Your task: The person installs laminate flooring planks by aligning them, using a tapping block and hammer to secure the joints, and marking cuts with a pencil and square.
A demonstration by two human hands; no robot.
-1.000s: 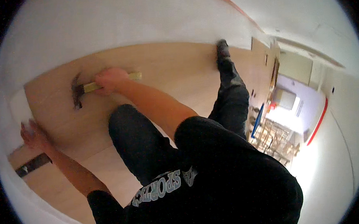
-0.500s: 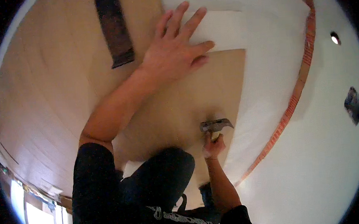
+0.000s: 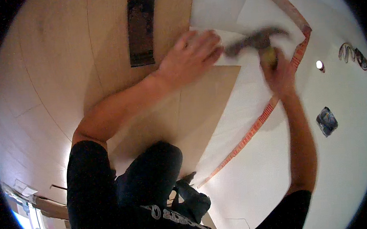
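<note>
Claw hammer: in my right hand, wrapped around the handle; the blurred striking face sits just beside my left fingers.
Left hand: apart from the right; bent fingers, grip unclear.
Swing: I'd clear those fingertips, then strike lightly, squarely.
Wood-look plank: body side of my left hand.
Dark strip: left of that hand.

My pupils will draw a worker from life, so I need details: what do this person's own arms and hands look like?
The left hand and right hand are gloveless, both blurred. Forearms are bare below plain black sleeves ending near the elbows. No cables show on them.
</note>
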